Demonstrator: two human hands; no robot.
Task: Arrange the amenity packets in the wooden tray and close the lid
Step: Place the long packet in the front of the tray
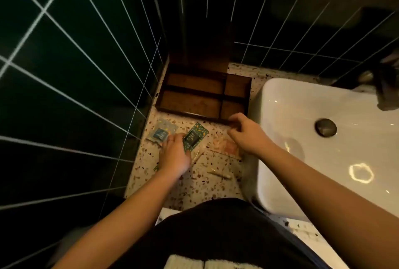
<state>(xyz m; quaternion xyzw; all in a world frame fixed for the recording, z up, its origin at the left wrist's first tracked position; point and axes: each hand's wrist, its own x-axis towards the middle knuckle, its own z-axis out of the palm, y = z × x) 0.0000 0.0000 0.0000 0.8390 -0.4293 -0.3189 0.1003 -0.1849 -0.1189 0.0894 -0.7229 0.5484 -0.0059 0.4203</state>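
Note:
A dark wooden tray with several empty compartments sits on the terrazzo counter against the green tiled wall, its lid standing upright behind it. My left hand grips a green amenity packet just in front of the tray. A pale blue packet lies flat to the left of it. A pinkish packet lies to the right, partly under my right hand, which hovers with fingers curled and apart near the tray's front right corner, holding nothing.
A white basin with a metal drain fills the right side. Thin stick-like items lie on the counter near the front. Green tiled walls close in the left and back.

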